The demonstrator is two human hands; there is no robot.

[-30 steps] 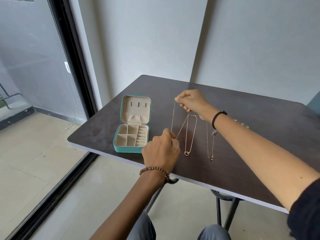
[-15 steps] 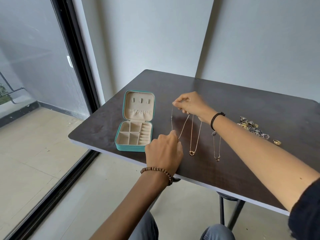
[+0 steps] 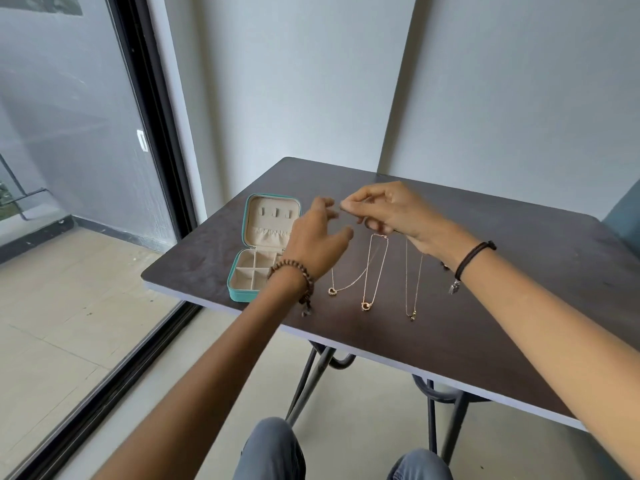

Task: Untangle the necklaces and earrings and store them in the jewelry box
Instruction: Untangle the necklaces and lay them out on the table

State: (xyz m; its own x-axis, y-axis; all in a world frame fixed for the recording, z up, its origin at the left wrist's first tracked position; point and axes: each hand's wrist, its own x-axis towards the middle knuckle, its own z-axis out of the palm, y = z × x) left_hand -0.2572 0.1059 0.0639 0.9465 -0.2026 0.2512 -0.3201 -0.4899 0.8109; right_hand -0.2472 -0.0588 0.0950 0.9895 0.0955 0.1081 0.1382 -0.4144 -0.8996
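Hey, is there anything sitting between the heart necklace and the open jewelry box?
Only the left hand: in this view it covers the jewelry box's right side, next to the heart necklace. Nothing else shows on the table between them.

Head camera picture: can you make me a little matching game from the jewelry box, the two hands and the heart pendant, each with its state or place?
Things:
1. jewelry box
2. left hand
3. right hand
4. heart pendant

States and places:
A. lies on the table, right of the box
B. fingers spread, holding nothing
C. open, lid up
D. pinches the necklace chains

Pairs: 1-C, 2-B, 3-D, 4-A.
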